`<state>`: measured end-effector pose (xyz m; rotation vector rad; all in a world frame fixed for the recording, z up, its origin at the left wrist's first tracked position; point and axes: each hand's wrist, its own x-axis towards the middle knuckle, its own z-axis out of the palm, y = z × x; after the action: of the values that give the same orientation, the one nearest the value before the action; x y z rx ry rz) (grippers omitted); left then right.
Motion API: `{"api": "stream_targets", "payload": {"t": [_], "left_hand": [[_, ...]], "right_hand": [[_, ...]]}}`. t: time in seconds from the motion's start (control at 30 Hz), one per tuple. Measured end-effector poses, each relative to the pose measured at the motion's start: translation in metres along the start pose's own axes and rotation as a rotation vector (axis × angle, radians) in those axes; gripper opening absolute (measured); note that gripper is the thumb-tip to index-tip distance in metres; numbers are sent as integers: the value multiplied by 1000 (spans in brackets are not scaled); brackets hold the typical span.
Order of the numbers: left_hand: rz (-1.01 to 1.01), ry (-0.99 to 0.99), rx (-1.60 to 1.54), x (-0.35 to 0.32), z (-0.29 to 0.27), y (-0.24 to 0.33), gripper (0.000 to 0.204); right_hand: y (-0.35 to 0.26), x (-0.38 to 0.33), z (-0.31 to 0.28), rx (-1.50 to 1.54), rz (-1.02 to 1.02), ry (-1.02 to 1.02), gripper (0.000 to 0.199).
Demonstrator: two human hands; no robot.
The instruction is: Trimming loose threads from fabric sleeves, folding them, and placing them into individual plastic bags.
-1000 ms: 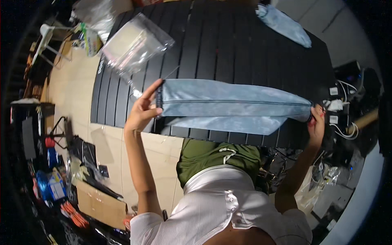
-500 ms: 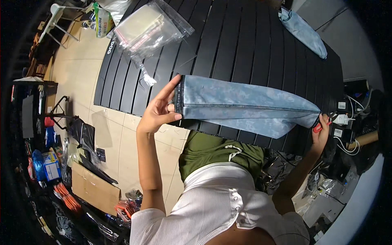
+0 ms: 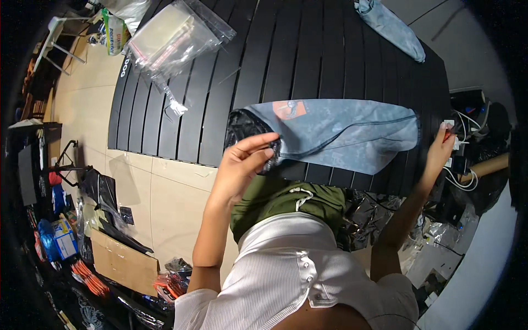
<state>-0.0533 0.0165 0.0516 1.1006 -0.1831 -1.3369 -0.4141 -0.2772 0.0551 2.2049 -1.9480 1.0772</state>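
Note:
A light blue mottled fabric sleeve (image 3: 357, 132) lies across the near part of the black slatted table (image 3: 264, 66). Its left end opens onto a black lining, and an orange printed patch shows near that end. My left hand (image 3: 245, 162) pinches the dark edge of this opening between thumb and fingers. Off the sleeve's right end, apart from it, my right hand (image 3: 440, 151) is closed on small red-handled scissors (image 3: 447, 135), mostly hidden by the fingers.
Clear plastic bags (image 3: 176, 41) lie at the table's far left. Another blue fabric sleeve (image 3: 390, 30) rests at the far right. White plugs and cables (image 3: 462, 143) crowd the right edge near my right hand. A cardboard sheet (image 3: 126, 258) leans at lower left.
The sleeve has turned over, bringing the orange patch into view. My left hand has shifted its grip on the dark edge. My right hand has let go of the other end and moved away.

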Motion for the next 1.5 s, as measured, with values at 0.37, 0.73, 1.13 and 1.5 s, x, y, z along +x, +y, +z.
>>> {"api": "stream_targets", "payload": {"t": [0.37, 0.73, 1.13, 1.5], "left_hand": [[-14, -28, -90, -10, 51, -31, 32], [253, -69, 34, -14, 59, -30, 54], [324, 3, 185, -19, 58, -31, 62], [286, -67, 100, -16, 53, -27, 60]], "right_hand": [[-171, -146, -37, 620, -54, -940, 16], [-193, -161, -36, 527, -227, -940, 36], [-199, -158, -36, 388, -390, -814, 33], [-193, -156, -39, 469, -286, -886, 34]]}}
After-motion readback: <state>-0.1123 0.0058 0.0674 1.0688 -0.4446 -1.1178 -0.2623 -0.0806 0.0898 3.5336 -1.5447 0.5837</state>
